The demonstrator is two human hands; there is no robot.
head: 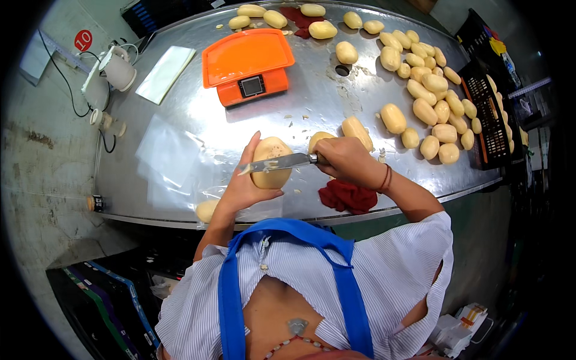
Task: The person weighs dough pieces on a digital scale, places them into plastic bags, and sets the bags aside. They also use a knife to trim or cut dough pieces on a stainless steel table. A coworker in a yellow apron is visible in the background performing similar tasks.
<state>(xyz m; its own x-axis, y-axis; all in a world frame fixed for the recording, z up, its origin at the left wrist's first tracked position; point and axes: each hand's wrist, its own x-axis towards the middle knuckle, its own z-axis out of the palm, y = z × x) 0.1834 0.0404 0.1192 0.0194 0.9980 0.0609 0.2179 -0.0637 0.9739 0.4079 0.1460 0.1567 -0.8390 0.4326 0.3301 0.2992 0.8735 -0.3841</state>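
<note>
My left hand [246, 184] holds a large peeled potato [274, 148] above the steel table, its thumb and fingers around the potato's side. In my right hand [348, 159] is the handle of a knife [288, 162], whose broad blade lies across the face of that potato. Bits of pale flesh cling to the blade. Just beyond my right hand lie a peeled potato [355, 130] and another, partly hidden by the hand. A crumpled red cloth [348, 196] rests below my right wrist. Clear plastic bags [168, 157] lie left of my left hand, near one more potato [207, 210].
An orange scale [247, 56] stands on the steel table [315, 101] ahead. Many peeled potatoes [423, 110] are heaped at the right, beside a black crate [488, 117]. A stack of white sheets [165, 74] and a kettle [118, 69] are at the left. The table has a drain hole [342, 70].
</note>
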